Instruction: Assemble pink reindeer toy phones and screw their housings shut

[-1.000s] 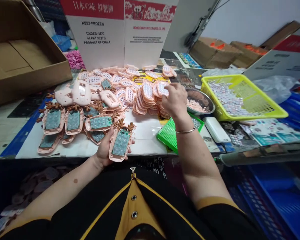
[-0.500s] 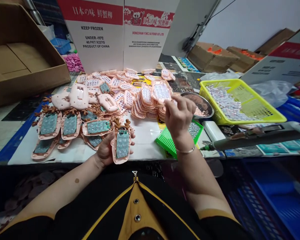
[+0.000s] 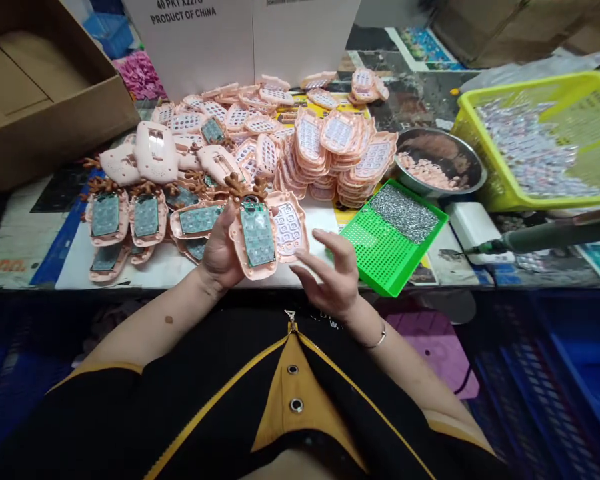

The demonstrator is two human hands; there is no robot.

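My left hand (image 3: 217,257) grips a pink reindeer-shaped shell (image 3: 254,235) with brown antlers and a green circuit board facing up, just above the table's front edge. My right hand (image 3: 333,277) holds a pink keypad cover (image 3: 290,230) by its right and lower edges with two fingertips, the other fingers spread. The cover leans against the right side of the shell. A stack of similar keypad covers (image 3: 330,157) stands behind them. Several shells with boards (image 3: 125,220) lie in a row to the left.
A green tray (image 3: 380,253) with small screws sits right of my hands. Beyond it are a metal bowl (image 3: 443,150), a yellow basket (image 3: 510,193) and an electric screwdriver (image 3: 545,237). A brown cardboard box (image 3: 55,113) stands at the left; white cartons stand behind.
My right hand lifted a keypad cover off the stack and carried it down and left to the shell. My left hand raised the shell slightly. The camera tilted down.
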